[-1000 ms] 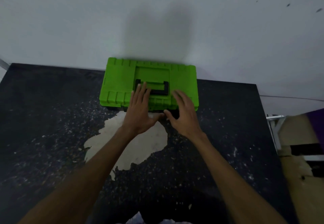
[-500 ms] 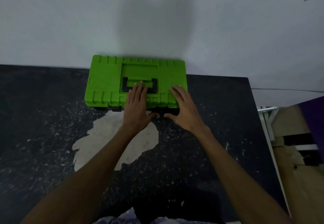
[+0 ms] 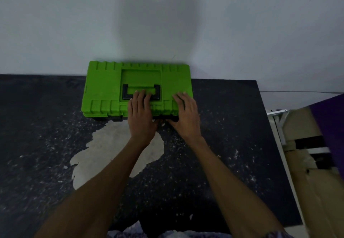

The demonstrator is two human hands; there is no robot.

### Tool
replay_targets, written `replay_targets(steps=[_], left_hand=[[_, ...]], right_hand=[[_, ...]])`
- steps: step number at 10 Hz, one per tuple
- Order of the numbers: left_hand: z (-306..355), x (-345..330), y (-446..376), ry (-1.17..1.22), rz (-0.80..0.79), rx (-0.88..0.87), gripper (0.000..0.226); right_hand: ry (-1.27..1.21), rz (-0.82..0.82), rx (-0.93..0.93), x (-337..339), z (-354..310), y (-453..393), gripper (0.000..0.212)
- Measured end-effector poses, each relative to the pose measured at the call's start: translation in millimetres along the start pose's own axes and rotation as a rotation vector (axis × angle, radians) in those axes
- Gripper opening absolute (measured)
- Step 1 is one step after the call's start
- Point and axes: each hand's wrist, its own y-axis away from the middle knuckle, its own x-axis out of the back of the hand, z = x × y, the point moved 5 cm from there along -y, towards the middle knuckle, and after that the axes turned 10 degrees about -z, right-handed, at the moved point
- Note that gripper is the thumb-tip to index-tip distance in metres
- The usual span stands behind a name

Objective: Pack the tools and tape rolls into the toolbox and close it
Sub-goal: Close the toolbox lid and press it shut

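- Dark speckled table runs up to a pale grey wall, and a large patch where the black coating has worn away shows light near the middle.
- On the far side of the table, against the wall, sits the green toolbox, its lid down flat on the black lower shell.
- A black carry handle lies folded in the recess on top of the lid.
- The left hand lies flat on the lid's near edge, fingers straight and close together, their tips reaching onto the handle; it holds nothing.
- The right hand lies flat on the lid to the right of the handle, fingers straight and slightly spread, its thumb dropping to the front edge of the box; it too holds nothing.
- The two thumbs nearly meet at the front of the box; whether they touch a latch there I cannot tell.
- To the right of the table stand cardboard boxes, a white metal frame and something purple.
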Motion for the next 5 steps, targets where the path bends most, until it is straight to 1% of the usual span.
replay_targets(steps=[1, 2, 3, 4, 5], left_hand=[[-1.8, 0.0, -0.2, -0.016, -0.025, -0.015, 0.099], [-5.7, 0.1, 1.6, -0.030, -0.075, -0.078, 0.101], [-12.8, 5.2, 3.6, -0.032, -0.171, -0.141, 0.101], [-17.6, 19.1, 0.7, 0.004, -0.258, -0.170, 0.097], [-15.4, 40.8, -3.7, 0.042, -0.339, -0.141, 0.090]], right_hand=[[-0.004, -0.019, -0.003, 0.9, 1.7, 1.3, 0.095], [-0.053, -0.030, 0.021, 3.4, 3.0, 4.6, 0.095], [-0.142, -0.046, -0.024, 10.9, 0.7, 3.7, 0.086], [-0.129, -0.159, -0.029, 18.9, -3.8, 0.5, 0.082], [-0.174, -0.277, -0.066, 32.4, -5.2, -2.7, 0.084]])
